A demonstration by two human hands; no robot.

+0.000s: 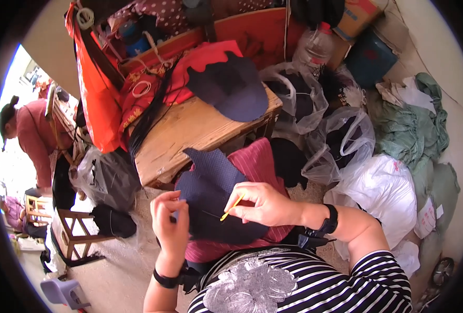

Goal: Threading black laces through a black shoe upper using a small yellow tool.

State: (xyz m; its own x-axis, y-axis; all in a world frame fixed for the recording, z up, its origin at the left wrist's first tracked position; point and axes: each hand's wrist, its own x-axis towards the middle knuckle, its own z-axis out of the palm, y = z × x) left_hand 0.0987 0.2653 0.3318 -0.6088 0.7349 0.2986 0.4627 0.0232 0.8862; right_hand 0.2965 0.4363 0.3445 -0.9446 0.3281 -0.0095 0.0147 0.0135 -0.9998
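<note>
A dark navy piece of textured material point(213, 175) lies across my lap, over a maroon pinstriped cloth point(257, 161). My right hand point(263, 203) is closed around a thin yellow stick-like tool point(232, 207), its lower end over the navy piece. A fine pale line runs from near that end across the dark surface; whether it is thread or metal I cannot tell. At the piece's left edge is my left hand point(170, 221), raised, with its fingers curled and pinched together. What sits between those fingertips, if anything, is too small to make out.
Ahead stands a wooden table point(190, 133) bearing another dark cut piece point(231, 86), red cloth and black cords point(156, 109). Plastic bags point(341, 141) and a white sack point(380, 193) crowd the right. Leftward are a wooden stool point(77, 235) and another person point(33, 130) bending.
</note>
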